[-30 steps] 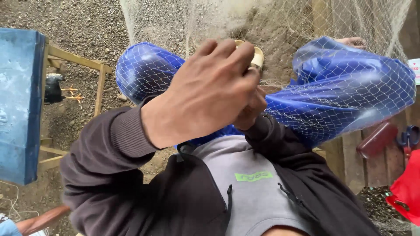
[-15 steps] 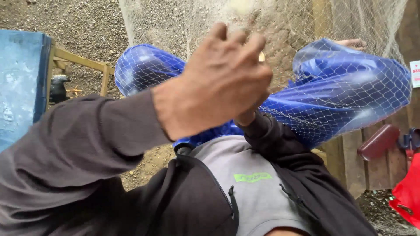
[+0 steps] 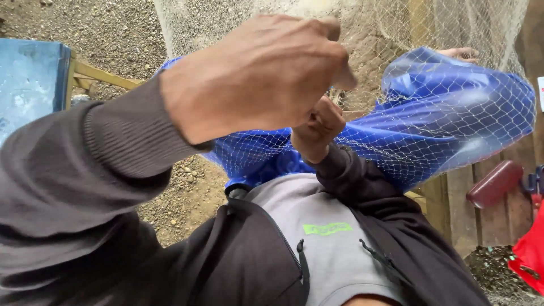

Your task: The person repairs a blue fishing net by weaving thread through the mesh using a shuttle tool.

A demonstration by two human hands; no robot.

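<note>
Gravel ground (image 3: pixel 113 34) lies behind a pale fishing net (image 3: pixel 396 34) draped over the seated person's blue-clad knees (image 3: pixel 453 113). Just in front of the net, the left hand (image 3: pixel 255 73) is curled shut close to the camera, though what it pinches cannot be told. Below it, the right hand (image 3: pixel 317 127) is fisted on the mesh. Right of the net, a dark red bottle (image 3: pixel 496 184) rests on wooden planks (image 3: pixel 453 209).
</note>
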